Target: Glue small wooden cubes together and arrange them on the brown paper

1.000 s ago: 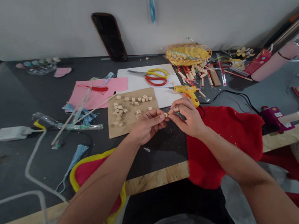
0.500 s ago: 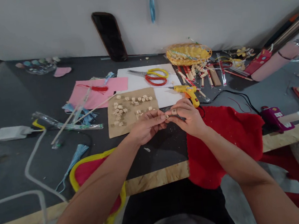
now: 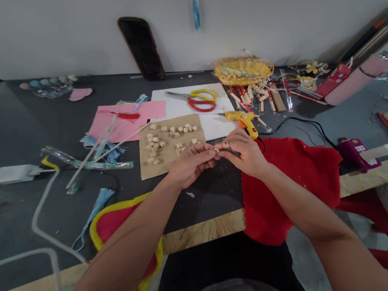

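My left hand (image 3: pixel 193 163) and my right hand (image 3: pixel 243 151) meet above the front of the dark table. Between their fingertips they pinch a small cream-coloured piece (image 3: pixel 216 151), mostly covered by the fingers. It resembles the little flower-like cream pieces (image 3: pixel 154 145) that lie in several clusters on a brown paper sheet (image 3: pixel 171 160) just beyond my left hand. A yellow hot glue gun (image 3: pixel 245 120) rests right behind my right hand. Under my right forearm lies a red cloth (image 3: pixel 298 171), hanging over the table's front edge.
Scissors (image 3: pixel 201 100) lie on white paper (image 3: pixel 160 95). A yellow basket (image 3: pixel 244 70) and wrapped sticks (image 3: pixel 244 95) sit at the back right. A phone (image 3: pixel 143 48) leans on the wall. Left are blue tassels (image 3: pixel 99 205), pink paper (image 3: pixel 155 109) and a white charger (image 3: pixel 13 174).
Both hands stay together at the same spot. The small piece between the fingertips shows slightly more now; otherwise the view has only shifted a little.
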`<control>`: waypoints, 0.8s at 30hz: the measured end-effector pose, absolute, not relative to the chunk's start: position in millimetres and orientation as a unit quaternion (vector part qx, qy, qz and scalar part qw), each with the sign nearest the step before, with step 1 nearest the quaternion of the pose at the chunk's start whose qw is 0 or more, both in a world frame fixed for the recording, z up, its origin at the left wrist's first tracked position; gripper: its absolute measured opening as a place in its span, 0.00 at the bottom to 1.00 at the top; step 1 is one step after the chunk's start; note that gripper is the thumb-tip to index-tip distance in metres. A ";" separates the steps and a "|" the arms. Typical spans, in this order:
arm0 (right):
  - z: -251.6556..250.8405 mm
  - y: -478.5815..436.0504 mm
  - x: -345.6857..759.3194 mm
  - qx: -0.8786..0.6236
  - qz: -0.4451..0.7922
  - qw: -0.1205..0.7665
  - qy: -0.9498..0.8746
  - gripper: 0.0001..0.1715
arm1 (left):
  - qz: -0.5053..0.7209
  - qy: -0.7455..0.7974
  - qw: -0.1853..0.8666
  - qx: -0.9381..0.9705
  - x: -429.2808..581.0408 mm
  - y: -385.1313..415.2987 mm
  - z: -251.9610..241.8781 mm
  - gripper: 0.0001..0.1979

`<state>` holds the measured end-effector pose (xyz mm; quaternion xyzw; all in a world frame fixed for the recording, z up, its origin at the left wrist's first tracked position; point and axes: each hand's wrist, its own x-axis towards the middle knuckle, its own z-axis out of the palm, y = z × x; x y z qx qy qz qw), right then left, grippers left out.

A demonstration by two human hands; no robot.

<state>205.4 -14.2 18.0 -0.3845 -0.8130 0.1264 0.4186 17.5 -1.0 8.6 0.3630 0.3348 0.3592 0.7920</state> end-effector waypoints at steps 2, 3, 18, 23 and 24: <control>17.5 -14.4 206.0 -0.389 0.128 0.407 -0.817 0.07 | 0.363 0.335 0.789 0.366 17.5 -0.9 7.8 0.12; 17.3 -14.6 206.2 -0.389 0.128 0.403 -0.819 0.08 | 0.364 0.335 0.788 0.365 17.6 -0.9 7.5 0.11; 18.1 -14.2 205.6 -0.376 0.103 0.390 -0.834 0.07 | 0.362 0.332 0.787 0.374 16.8 -0.8 4.5 0.12; 17.0 -14.0 206.7 -0.375 0.083 0.385 -0.839 0.06 | 0.367 0.347 0.763 0.402 18.4 -1.4 4.2 0.11; 17.3 -14.2 206.8 -0.375 0.085 0.382 -0.840 0.07 | 0.368 0.347 0.763 0.402 18.5 -1.5 4.0 0.11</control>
